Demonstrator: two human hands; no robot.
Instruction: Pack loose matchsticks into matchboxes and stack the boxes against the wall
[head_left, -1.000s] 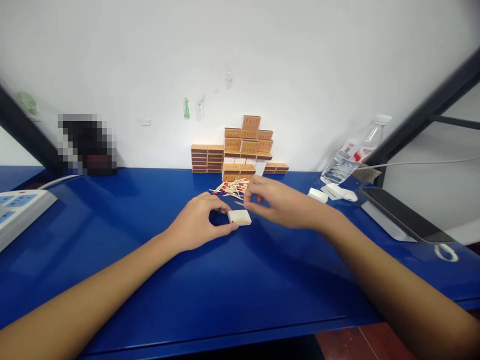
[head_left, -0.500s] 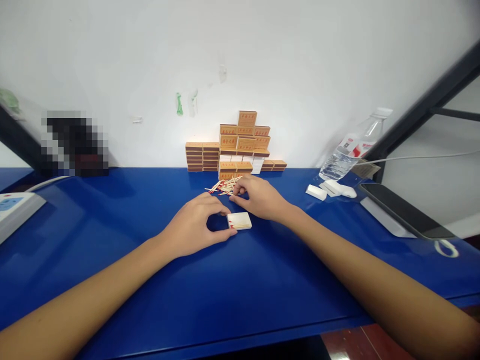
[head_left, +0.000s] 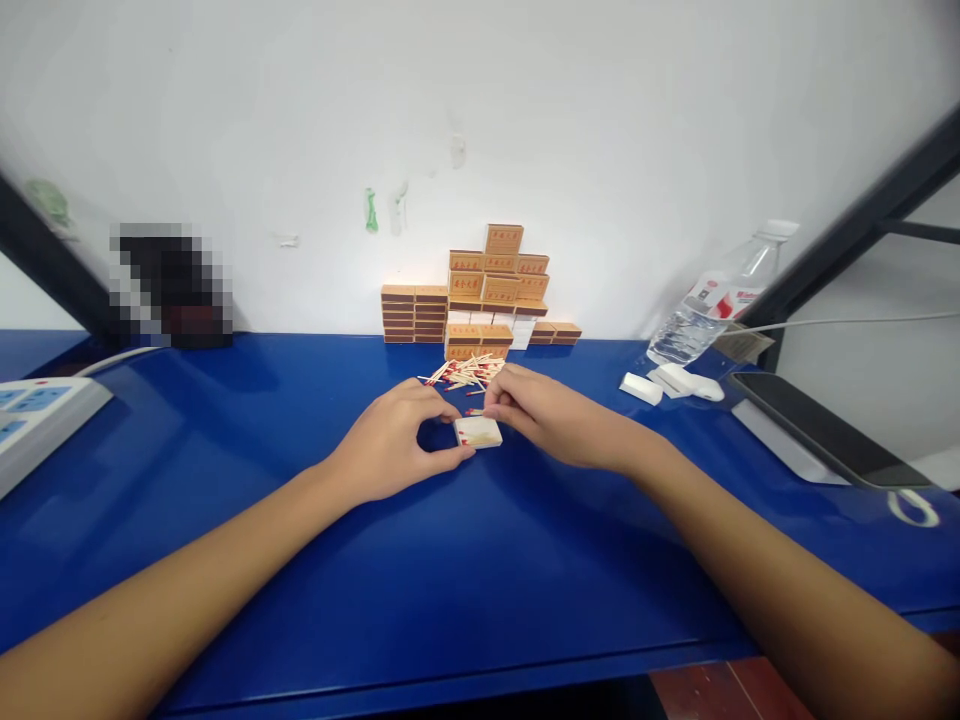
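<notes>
My left hand (head_left: 397,440) grips the left end of a small white matchbox tray (head_left: 484,437) between thumb and fingers. A few red-tipped matches lie inside that tray on the blue table. Just above its far edge, my right hand (head_left: 544,412) is closed in a pinch on a match (head_left: 474,412), whose red head points left. Behind the hands is a loose pile of matches (head_left: 466,372), partly covered by my right fingers. Stacked matchboxes (head_left: 501,288) with orange-brown labels stand behind the pile against the wall.
A tilted water bottle (head_left: 709,300) leans at the right, with small white objects (head_left: 671,382) before it. Farther right a dark phone (head_left: 829,430) rests at a slant on a white stand. A white power strip (head_left: 45,425) lies at the left, below a pixelated dark object (head_left: 176,290).
My right hand has come from the match pile toward the tray, now with a match between its fingers. My left hand keeps its hold on the tray. The whole view has shifted slightly.
</notes>
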